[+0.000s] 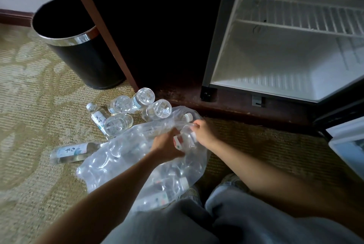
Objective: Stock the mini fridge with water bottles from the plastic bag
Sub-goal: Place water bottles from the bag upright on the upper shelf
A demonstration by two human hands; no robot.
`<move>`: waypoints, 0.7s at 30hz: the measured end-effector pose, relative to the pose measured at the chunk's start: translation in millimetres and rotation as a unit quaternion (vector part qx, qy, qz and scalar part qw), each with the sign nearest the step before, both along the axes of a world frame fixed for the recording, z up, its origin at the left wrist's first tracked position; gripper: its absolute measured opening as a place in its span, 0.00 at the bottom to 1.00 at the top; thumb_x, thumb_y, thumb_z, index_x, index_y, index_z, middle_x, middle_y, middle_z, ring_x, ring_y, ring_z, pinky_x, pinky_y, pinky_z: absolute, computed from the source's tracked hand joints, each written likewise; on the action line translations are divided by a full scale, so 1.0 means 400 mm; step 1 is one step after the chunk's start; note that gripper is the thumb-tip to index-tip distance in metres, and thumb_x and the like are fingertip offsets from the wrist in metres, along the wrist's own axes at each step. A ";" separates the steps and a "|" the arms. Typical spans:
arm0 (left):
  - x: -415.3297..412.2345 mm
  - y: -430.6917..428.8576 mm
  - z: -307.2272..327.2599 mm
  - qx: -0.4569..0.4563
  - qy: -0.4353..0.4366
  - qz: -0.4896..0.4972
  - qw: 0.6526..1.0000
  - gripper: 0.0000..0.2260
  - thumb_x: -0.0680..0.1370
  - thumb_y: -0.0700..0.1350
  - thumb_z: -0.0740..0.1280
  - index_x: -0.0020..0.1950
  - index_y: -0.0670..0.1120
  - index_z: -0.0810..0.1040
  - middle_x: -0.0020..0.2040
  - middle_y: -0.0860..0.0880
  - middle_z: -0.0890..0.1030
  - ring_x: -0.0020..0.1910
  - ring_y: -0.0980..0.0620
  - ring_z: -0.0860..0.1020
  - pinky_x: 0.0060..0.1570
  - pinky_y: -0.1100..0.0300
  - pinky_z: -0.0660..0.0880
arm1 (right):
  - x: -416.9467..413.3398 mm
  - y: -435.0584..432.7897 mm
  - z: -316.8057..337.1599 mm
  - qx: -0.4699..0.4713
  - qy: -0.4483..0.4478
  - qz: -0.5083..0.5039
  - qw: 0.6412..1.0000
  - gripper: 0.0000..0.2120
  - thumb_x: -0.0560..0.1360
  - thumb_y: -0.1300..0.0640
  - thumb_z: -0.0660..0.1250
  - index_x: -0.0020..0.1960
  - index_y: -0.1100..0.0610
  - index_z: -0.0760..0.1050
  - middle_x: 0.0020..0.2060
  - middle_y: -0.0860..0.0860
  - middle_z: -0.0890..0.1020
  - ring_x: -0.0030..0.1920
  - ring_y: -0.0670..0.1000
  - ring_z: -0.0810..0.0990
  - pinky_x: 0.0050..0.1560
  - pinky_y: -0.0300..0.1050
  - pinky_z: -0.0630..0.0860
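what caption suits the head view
Left hand and right hand hold a bottle at the plastic bag, mini fridge open.

The left hand (166,145) is seen on the plastic bag (122,157), but its fingers are lost behind a bottle (187,135) and the film, so its grip cannot be judged. That bottle, gripped by the right hand (203,131), is veiled, its cap hidden. Deeper in the bag, more bottles (161,194) are smeared to glints and cannot be counted. Up and right of the bag, the mini fridge (216,47) and its door (346,145) are clipped by the edges.
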State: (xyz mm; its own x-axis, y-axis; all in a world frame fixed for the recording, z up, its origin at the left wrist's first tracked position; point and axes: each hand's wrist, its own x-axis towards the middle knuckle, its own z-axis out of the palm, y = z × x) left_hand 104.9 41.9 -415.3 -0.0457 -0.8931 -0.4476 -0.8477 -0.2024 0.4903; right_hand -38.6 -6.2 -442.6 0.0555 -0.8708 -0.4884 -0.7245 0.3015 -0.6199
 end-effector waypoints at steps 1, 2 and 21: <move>0.000 0.011 0.002 -0.010 0.012 0.010 1.000 0.28 0.63 0.49 0.79 0.60 0.50 0.73 0.51 0.50 0.81 0.49 0.49 0.79 0.47 0.58 0.76 | 0.004 -0.002 0.000 0.011 0.006 -0.010 1.000 0.13 0.81 0.50 0.57 0.46 0.54 0.76 0.41 0.50 0.79 0.42 0.50 0.79 0.48 0.48 0.76; -0.003 0.020 0.003 -0.022 0.020 0.016 0.999 0.28 0.63 0.48 0.79 0.59 0.50 0.73 0.50 0.52 0.81 0.49 0.50 0.79 0.47 0.59 0.75 | 0.007 -0.007 -0.004 0.026 0.008 -0.013 1.000 0.14 0.81 0.50 0.56 0.48 0.55 0.78 0.43 0.50 0.80 0.43 0.50 0.79 0.50 0.48 0.77; -0.036 -0.018 0.051 -0.005 -0.064 -0.069 0.996 0.22 0.67 0.53 0.75 0.59 0.52 0.78 0.52 0.53 0.82 0.44 0.55 0.75 0.41 0.64 0.69 | -0.059 0.010 0.028 -0.090 0.052 0.132 0.986 0.12 0.82 0.50 0.53 0.42 0.50 0.69 0.29 0.48 0.71 0.28 0.48 0.68 0.30 0.45 0.66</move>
